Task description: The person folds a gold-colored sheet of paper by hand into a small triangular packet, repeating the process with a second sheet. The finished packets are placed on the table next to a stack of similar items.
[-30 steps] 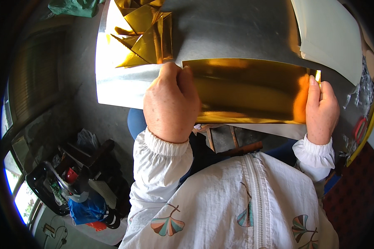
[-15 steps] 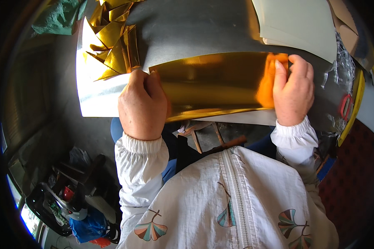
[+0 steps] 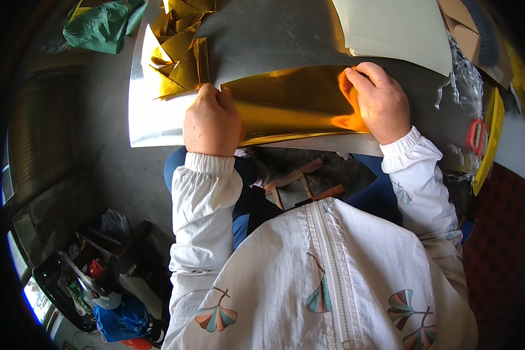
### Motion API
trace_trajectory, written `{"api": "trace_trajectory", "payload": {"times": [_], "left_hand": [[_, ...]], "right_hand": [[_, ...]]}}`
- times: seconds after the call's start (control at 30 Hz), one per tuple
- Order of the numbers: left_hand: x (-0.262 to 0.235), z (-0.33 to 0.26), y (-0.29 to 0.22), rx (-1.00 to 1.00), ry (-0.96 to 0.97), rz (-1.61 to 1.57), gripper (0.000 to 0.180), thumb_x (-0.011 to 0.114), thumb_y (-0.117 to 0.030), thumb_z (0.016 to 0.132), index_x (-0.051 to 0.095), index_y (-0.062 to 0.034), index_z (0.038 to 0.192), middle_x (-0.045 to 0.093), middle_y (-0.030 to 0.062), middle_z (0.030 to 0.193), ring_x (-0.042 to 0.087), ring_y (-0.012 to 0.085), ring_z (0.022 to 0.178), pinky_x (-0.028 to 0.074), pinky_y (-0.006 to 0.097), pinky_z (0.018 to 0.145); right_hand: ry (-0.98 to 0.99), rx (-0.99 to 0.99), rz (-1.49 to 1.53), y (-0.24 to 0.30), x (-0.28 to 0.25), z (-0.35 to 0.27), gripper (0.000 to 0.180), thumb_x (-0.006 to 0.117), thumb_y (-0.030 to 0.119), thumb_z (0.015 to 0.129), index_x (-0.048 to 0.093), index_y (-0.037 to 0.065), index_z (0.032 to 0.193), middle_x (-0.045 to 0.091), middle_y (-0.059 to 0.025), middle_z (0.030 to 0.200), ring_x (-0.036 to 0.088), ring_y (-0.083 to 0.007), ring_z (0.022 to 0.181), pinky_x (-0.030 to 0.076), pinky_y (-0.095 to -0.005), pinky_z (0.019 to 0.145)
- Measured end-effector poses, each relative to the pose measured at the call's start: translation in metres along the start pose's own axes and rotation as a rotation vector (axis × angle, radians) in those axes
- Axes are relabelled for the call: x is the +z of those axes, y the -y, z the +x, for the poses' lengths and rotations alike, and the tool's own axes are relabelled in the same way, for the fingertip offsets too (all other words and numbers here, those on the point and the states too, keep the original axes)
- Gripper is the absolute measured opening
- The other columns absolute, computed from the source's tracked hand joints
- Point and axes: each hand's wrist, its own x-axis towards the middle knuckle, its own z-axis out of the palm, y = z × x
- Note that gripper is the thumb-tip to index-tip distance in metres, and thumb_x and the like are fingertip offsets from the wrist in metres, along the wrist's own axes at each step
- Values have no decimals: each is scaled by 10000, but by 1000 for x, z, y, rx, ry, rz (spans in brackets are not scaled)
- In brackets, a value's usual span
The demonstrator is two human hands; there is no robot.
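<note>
The jacket (image 3: 268, 274) is white, in thin, wrinkled cloth, with a chunky white zip (image 3: 330, 268) down the front. Fan-shaped leaf prints (image 3: 216, 318) dot it, striped in teal, rust, cream and dark brown on thin, dark, curving stems. The sleeves (image 3: 201, 224) are loose and white, the right one bearing smaller prints, and each ends in a gathered cuff (image 3: 210, 164). The left hand (image 3: 212, 123) and right hand (image 3: 385, 105) are gloveless. The trousers (image 3: 374, 179) are blue.
</note>
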Motion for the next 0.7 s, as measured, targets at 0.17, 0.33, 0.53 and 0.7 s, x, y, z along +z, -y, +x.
{"api": "trace_trajectory", "payload": {"times": [0.17,0.33,0.53,0.7], "left_hand": [[2,1,1,11,-4,35,274,559,-279,915,592,-18,837,663,236,764,650,435,750,520,492,676],[4,1,2,17,-11,51,283,551,-288,915,600,-13,869,671,242,798,655,437,772,526,496,697],[4,2,3,-4,2,38,288,559,-284,912,633,-7,885,676,239,824,660,425,789,530,455,714],[3,2,3,15,3,30,296,557,-285,912,636,0,891,681,236,850,667,414,797,536,447,715]], "right_hand": [[139,107,-78,18,-9,-2,282,631,223,892,676,49,1109,593,-87,1131,638,-277,884,502,-385,794],[251,326,-172,50,-9,6,501,657,474,866,651,40,1116,588,-107,1124,635,-270,896,468,-416,808],[369,452,-152,61,-13,17,515,665,519,842,623,58,1064,577,-109,1081,628,-275,904,477,-414,783],[308,417,-186,64,-13,18,482,681,505,830,630,67,1026,572,-110,1038,635,-271,862,471,-423,757]]}}
